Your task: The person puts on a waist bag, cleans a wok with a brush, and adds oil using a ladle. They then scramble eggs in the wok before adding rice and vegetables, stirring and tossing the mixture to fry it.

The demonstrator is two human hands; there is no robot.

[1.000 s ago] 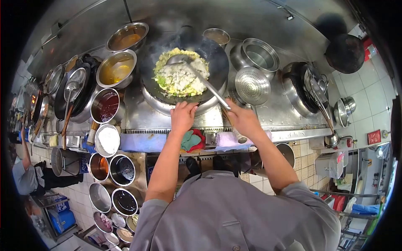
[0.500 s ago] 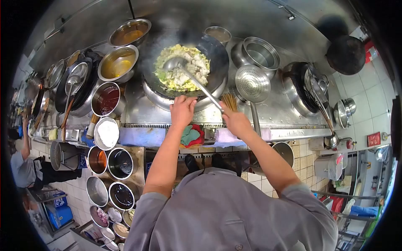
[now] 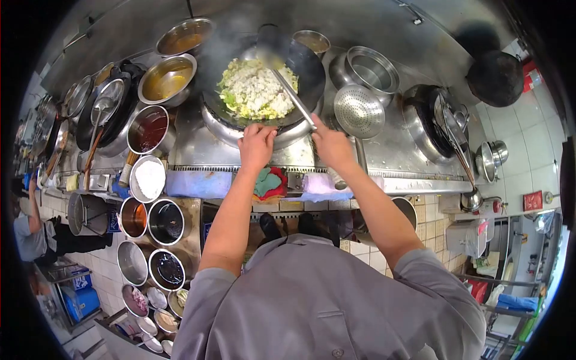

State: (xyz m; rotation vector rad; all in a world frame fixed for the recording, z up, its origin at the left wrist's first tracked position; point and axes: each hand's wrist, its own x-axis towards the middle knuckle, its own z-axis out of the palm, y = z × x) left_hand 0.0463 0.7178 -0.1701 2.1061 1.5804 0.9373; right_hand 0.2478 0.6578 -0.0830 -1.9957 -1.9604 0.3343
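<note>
A dark wok (image 3: 311, 72) sits on the burner, holding a steaming heap of pale rice-like food with yellow and green bits (image 3: 255, 90). At its near edge, my left hand (image 3: 257, 146) is closed on the rim, fingertips partly hidden. My right hand (image 3: 332, 146) is wrapped around the handle of a ladle (image 3: 292, 95). The ladle's bowl lies at the far side of the food, blurred by steam or motion. Close to my right hand, a perforated strainer (image 3: 359, 111) rests on the steel stovetop. A red and green cloth (image 3: 270, 183) lies below my left hand.
Left of the wok stand a bowl of yellow liquid (image 3: 168, 81), a pot of dark red sauce (image 3: 148, 129) and a bowl of white powder (image 3: 149, 179). A metal pot (image 3: 373, 71) is at the back right. Another person (image 3: 36, 231) is at the far left.
The ladle's bowl has moved from over the middle of the food to the wok's far side. The food has shifted into a rounder heap. My left hand stays at the rim.
</note>
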